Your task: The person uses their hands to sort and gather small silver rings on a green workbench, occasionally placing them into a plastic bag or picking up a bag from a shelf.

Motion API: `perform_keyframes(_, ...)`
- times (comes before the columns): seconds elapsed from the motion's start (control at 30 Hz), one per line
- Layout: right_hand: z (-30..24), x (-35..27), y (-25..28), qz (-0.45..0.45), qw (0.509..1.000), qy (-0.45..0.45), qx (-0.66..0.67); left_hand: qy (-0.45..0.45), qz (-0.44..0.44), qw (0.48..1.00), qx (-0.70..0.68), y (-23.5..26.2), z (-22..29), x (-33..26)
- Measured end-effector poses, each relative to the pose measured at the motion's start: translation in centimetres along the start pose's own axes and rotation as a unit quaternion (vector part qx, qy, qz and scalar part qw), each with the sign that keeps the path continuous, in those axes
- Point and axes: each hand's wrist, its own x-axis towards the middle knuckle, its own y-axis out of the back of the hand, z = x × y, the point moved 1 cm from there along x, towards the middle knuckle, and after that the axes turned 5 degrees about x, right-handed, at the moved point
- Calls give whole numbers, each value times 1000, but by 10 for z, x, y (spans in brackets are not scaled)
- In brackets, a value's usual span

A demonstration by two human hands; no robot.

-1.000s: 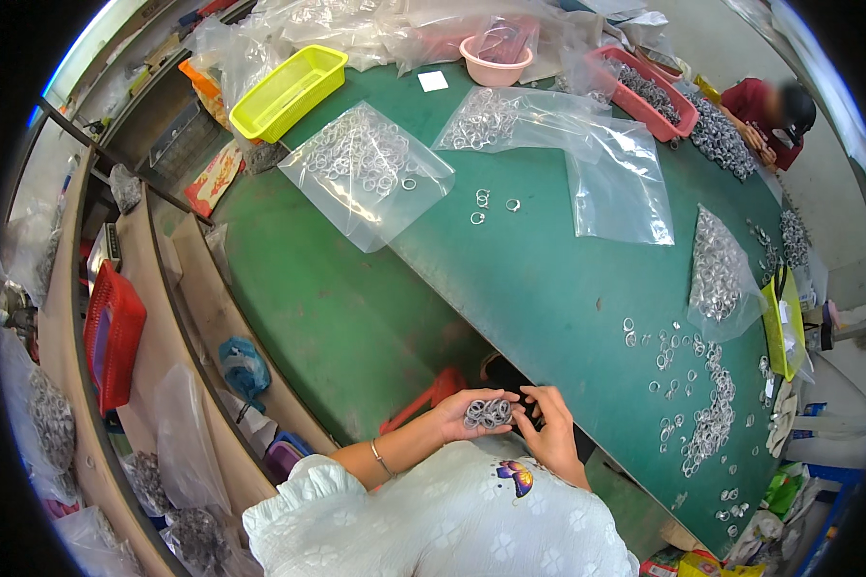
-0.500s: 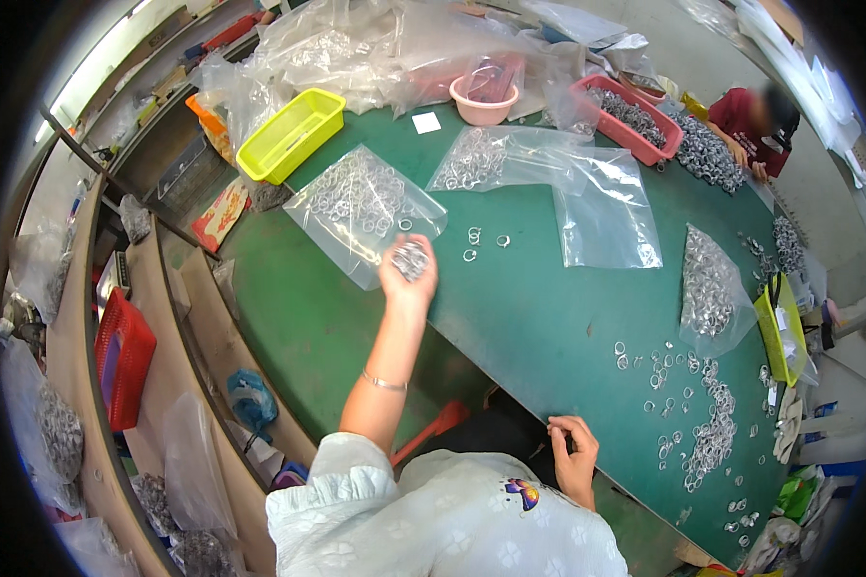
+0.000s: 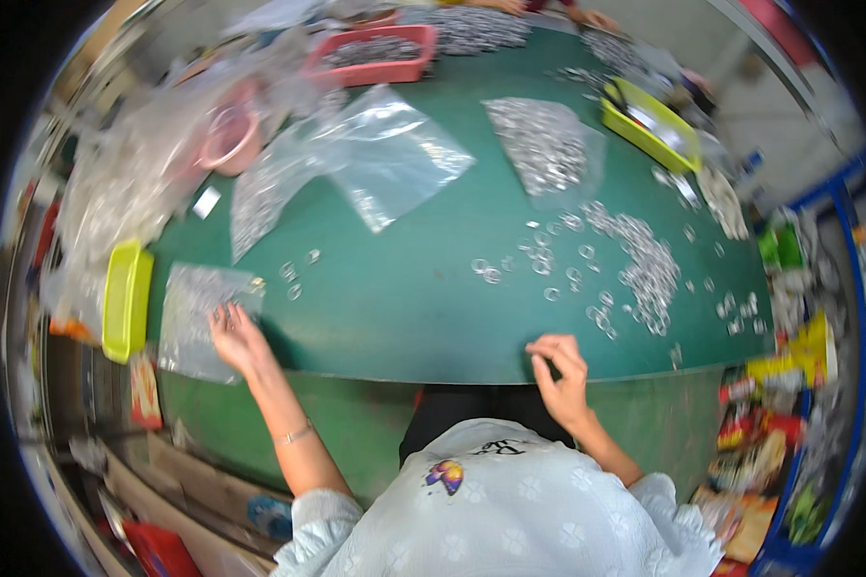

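At the left end of the green table my left hand is over a clear plastic bag with metal rings in it. Its palm shows bare and the fingers look apart, though motion blurs them; a small ring may sit at the fingertips. My right hand hovers by the table's front edge, fingers loosely bent, thumb apart, nothing seen in it. Several loose silver rings lie just right of the bag. A larger heap of rings spreads over the right side of the table.
A filled bag of rings lies at the back right, near a yellow-green basket. Another yellow-green basket stands at the left. Empty-looking clear bags, a pink bowl and a red tray are farther back. A co-worker's hands show at the far edge.
My view has swung to the right. The handful of rings in my left palm no longer shows, and that hand is now over the bag. My right hand stays loosely bent by the table edge.
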Motion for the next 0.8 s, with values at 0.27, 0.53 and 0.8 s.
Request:
perform_keyframes(0.27,83,-7,106,173,905,-134,-364,173,-418,861,232,-88,-35,-217)
perform_keyframes(0.53,114,34,143,160,905,-138,-370,-220,-644,480,553,-144,-128,-301)
perform_keyframes(0.8,111,57,142,-27,948,-18,-316,-288,-713,400,498,-155,-168,-397)
